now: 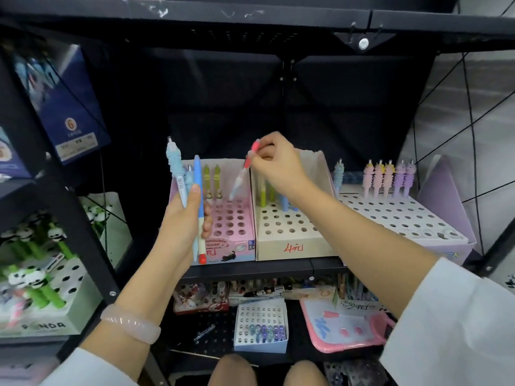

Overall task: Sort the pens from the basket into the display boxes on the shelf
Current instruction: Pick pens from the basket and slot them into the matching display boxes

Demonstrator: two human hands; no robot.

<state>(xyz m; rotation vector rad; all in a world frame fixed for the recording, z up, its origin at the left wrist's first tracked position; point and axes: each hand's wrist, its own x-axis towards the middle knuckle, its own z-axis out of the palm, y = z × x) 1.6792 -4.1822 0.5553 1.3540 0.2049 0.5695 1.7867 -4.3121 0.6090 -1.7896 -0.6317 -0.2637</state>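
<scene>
Standing in the pink display box (223,218) are two green pens (211,176); the right hand (274,162) pinches a red-capped pen (243,169) over its holes. Left hand (185,215) grips blue pens (197,190). Beige box (289,232) beside holds a few.

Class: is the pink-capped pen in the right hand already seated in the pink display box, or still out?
Still out. The right hand pinches the pink-capped pen tilted, tip just above the pink display box holes.
</scene>
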